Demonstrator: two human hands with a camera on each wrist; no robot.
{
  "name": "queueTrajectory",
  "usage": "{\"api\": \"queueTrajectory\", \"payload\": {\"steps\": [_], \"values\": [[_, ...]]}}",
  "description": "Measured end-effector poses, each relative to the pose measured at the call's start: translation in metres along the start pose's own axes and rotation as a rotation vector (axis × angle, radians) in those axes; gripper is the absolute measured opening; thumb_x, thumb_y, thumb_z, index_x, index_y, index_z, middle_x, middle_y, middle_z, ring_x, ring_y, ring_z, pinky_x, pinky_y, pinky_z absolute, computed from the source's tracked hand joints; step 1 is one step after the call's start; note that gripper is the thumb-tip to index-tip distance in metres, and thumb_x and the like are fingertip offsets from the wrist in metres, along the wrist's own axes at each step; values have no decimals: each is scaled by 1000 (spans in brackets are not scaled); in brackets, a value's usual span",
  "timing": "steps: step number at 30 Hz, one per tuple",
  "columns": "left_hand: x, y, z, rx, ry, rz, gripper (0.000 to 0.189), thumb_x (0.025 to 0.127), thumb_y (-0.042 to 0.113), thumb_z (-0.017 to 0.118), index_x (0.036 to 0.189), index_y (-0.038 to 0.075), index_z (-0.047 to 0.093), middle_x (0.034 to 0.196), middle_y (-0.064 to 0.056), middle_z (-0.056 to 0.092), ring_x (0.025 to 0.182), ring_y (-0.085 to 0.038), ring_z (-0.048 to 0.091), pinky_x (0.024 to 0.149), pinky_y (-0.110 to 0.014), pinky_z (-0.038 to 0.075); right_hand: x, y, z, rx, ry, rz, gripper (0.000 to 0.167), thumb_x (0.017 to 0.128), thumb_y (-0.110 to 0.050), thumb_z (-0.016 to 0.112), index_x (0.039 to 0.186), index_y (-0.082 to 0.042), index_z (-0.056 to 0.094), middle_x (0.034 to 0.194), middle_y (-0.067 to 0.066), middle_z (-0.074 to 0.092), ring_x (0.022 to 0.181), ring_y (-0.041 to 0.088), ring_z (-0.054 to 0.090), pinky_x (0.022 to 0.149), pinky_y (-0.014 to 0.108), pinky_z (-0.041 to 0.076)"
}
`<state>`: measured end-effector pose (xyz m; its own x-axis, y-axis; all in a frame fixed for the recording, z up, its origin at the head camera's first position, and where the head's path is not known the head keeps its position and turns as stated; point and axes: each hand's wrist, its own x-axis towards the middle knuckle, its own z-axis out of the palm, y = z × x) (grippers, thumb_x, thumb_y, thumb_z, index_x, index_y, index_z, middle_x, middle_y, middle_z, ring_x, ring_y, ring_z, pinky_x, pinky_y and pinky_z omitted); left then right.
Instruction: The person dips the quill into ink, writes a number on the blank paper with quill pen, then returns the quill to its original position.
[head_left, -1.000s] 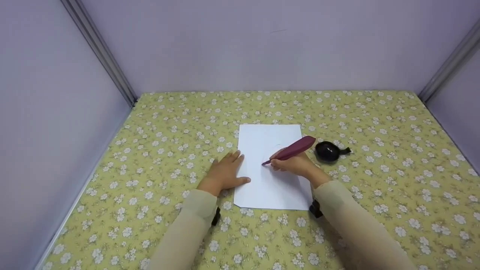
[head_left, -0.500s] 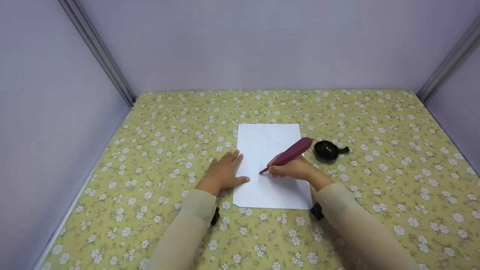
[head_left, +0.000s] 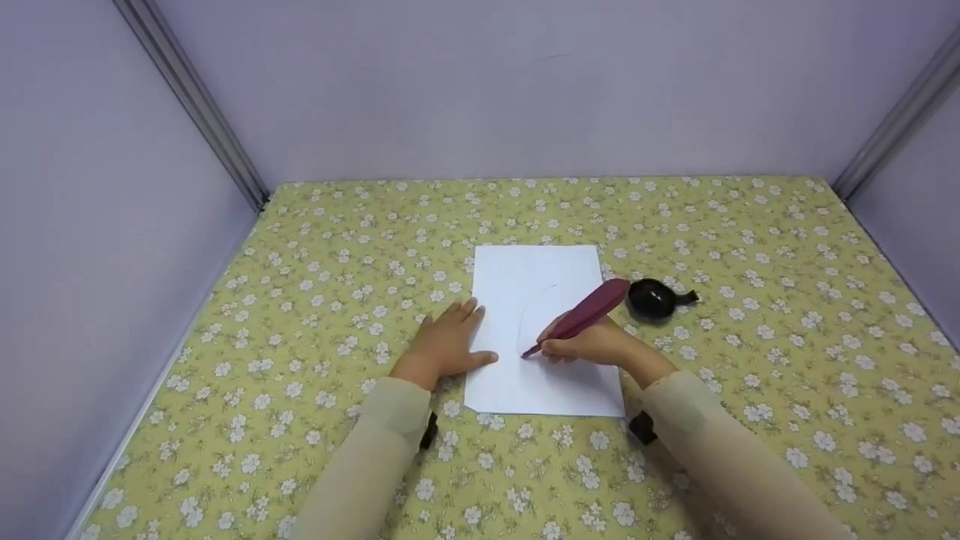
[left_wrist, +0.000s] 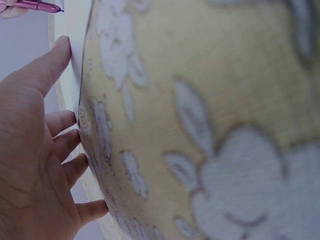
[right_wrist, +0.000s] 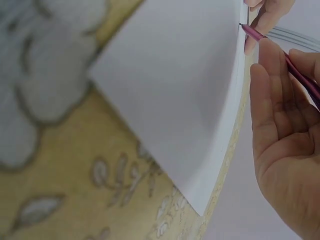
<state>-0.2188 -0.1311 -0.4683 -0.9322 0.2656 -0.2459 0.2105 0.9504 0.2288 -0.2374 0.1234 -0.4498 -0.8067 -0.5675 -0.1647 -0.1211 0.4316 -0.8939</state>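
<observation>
One pen [head_left: 581, 318] in use. Head view: it is pinched in the right grip [head_left: 596, 341], fingers curled about the shaft, over the right half of the sheet [head_left: 570, 394]. Tip juts out left of the grip and seems to meet the sheet left of its middle, at the near end of a thin curved line [head_left: 520, 321]. Long axis slants: tip to the sheet's near left, feather end raised, to its far right, past the edge towards a black dish [head_left: 651, 298] on the table [head_left: 225, 442]. Left grip [head_left: 446, 343] spread flat, nothing held, thumb on the sheet's left margin; right grip nearer the pen.

Left wrist view: fingers splayed; tip apart from the thumb.

Right wrist view: tip stands clear beyond the fingertips, at the sheet.
</observation>
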Motion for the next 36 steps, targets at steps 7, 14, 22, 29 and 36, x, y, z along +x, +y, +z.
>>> {"api": "queueTrajectory", "payload": {"steps": [7,14,22,29,36], "values": [[-1,1,-1,-12,0,6,85,89,61,53,153,15,22,158,-2,13,144,-24,9,112,-54,10,-9,5,-5,9,-25,0,22,87,-16,71,101,1,71,86,12,71,80,23,69,70,33,56],[0,0,-1,-2,-6,11,86,88,62,52,153,15,21,158,-2,12,144,-24,9,112,-55,11,-19,3,-10,-29,-61,-26,21,90,-13,68,102,4,70,86,14,71,81,26,68,71,35,56],[0,0,-1,-3,-9,16,86,89,62,52,153,15,21,158,-2,12,144,-24,9,112,-55,11,-25,13,-17,-21,-44,-35,21,88,-17,70,99,1,71,84,10,71,77,20,68,68,31,56],[-1,0,-1,-15,-6,18,86,89,61,52,153,15,20,158,-2,12,144,-24,9,112,-55,10,-31,15,-20,-3,-41,-29,23,88,-16,70,101,3,71,83,13,71,77,20,68,68,31,56],[-1,-1,0,-11,-9,19,86,89,62,51,154,15,20,159,-2,11,144,-24,8,112,-55,10,-37,17,-24,-20,-39,-26,24,89,-16,69,102,4,70,85,14,71,78,21,68,69,31,56]]}}
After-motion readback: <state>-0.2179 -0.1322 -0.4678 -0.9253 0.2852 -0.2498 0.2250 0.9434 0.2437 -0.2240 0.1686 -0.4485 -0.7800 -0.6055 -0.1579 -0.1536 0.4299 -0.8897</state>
